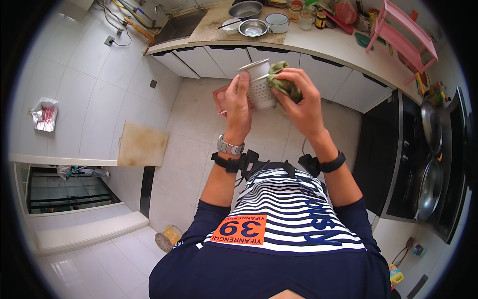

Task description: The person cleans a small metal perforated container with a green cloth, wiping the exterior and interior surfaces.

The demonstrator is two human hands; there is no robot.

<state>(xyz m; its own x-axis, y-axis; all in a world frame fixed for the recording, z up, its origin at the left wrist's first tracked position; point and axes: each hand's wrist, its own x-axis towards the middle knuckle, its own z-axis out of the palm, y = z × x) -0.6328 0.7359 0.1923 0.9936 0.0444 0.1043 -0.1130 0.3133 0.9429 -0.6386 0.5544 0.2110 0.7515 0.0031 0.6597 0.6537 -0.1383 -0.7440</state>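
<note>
My left hand (239,101) grips a white perforated holder (262,92) in front of my chest, its wide rims turned up and tilted. Whether it is one piece or two stacked parts, I cannot tell. On the right side of the holder, my right hand (302,97) presses a green cloth (280,79), bunched between thumb and fingers, against the rim and wall. Below and behind my left hand shows part of a pink plastic tray or stool (221,99), mostly hidden by the hand.
Ahead runs a white counter (317,46) with a steel bowl (253,28), a larger steel basin (245,10), an enamel pot (277,23) and several jars. A pink plastic rack (405,37) stands at its right end. Pans (430,188) rest on the stove at my right.
</note>
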